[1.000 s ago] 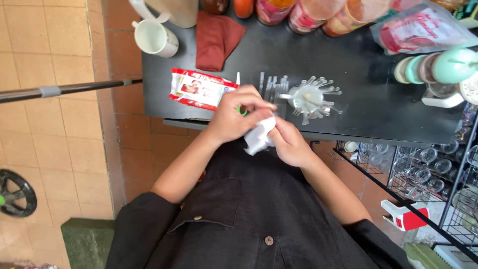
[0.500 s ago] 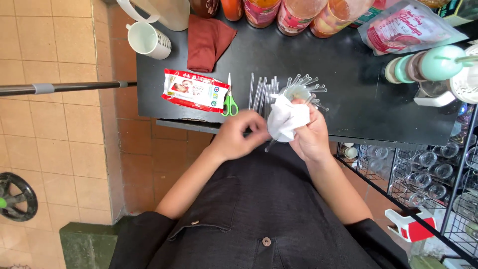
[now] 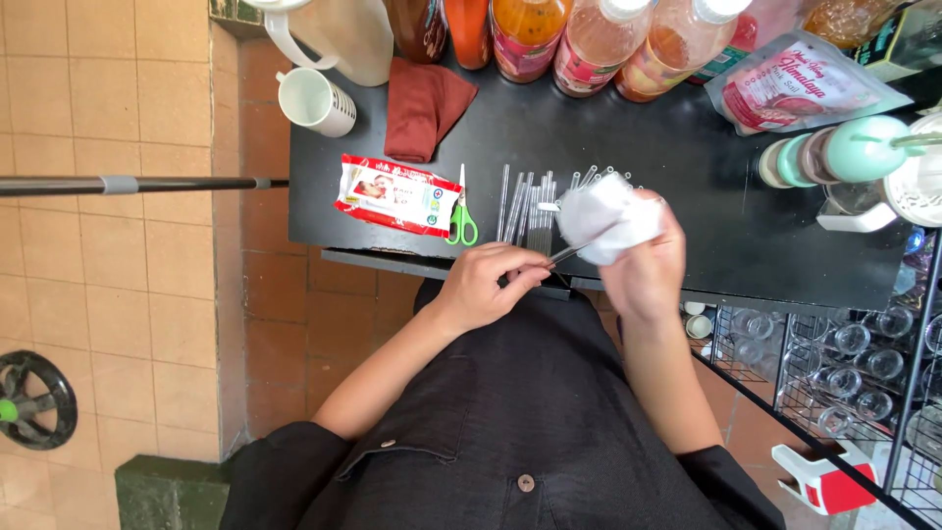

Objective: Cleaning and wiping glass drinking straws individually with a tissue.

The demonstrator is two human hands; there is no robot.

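Now the left hand is pinching a thin clear tube in its fingers, and the right hand is gripping a white wipe around it over the black bench.

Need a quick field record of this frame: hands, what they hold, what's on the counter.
left hand: pinches one end of a thin clear straw
right hand: holds a white wipe around the straw's other end
counter: black, edge just ahead of the hands
by the hands: row of clear straws, green-handled scissors, red and white wipes pack
further back: dark red cloth, white mug, bottles of orange and pink liquid
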